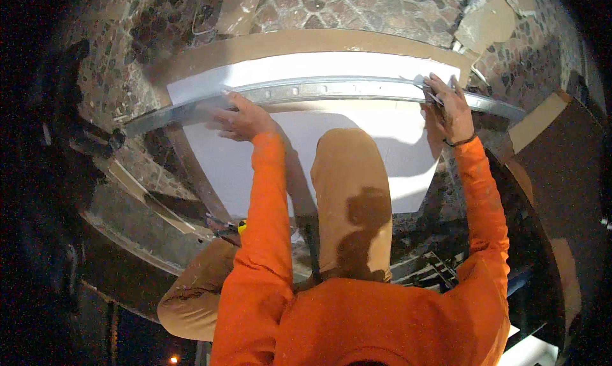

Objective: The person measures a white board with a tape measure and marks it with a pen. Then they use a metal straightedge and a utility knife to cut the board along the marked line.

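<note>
A long galvanized metal channel (325, 89) with several small holes lies across a white board (223, 156), bending toward the picture's rim. My left hand (245, 117) is at the channel's near edge, left of its middle. Its fingers are spread and slightly blurred, the index fingertip on the metal. My right hand (452, 108), with a dark band at the wrist, is closed over the right part of the channel. Something thin shows at its fingers, too small to name. A strip of the board (344, 61) shows beyond the channel.
Brown cardboard (293, 40) borders the board's far side, on a stone-paved floor (319, 6). Torn pieces (488, 22) lie at the far right, beyond a brown panel (561, 136). My bent knee (350, 168) rests over the board. A yellow-and-black tool (241, 226) is beside my left forearm.
</note>
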{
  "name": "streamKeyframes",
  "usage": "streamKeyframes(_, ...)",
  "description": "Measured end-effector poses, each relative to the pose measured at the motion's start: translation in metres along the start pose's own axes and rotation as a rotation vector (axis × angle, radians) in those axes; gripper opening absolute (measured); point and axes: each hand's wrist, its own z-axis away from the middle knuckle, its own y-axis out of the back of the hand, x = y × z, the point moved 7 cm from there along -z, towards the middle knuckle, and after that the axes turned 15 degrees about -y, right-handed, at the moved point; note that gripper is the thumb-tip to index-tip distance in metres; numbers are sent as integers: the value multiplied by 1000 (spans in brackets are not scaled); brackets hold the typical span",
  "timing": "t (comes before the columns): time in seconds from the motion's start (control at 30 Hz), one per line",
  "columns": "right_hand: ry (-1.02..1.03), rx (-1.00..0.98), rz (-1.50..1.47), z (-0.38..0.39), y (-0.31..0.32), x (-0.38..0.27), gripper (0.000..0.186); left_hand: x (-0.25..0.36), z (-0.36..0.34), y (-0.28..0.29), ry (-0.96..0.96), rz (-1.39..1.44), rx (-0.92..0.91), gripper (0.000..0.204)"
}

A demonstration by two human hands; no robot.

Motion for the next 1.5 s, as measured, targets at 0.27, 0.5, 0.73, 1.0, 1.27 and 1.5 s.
streamKeyframes(0.27, -42, 19, 17, 0, 2, -2, 60, 20, 18, -8, 350, -10, 98, 59)
streamKeyframes(0.5, -15, -18, 7, -7, -8, -3, 59, -26, 17, -41, 358, -8, 126, 56)
streamKeyframes(0.73, -44, -5, -7, -1, -15, 17, 57, 20, 16, -15, 310, -153, 82, 55)
streamKeyframes(1.0, -45, -10, -16, -2, -18, 21, 57, 28, 2, -1, 447, 26, 203, 62)
streamKeyframes(1.27, -2, -9, -15, -3, -10, 11, 57, 22, 4, -8, 419, 23, 206, 68)
streamKeyframes(1.5, -62, -26, -153, -4, -15, 14, 56, 24, 4, 2, 398, 18, 168, 69)
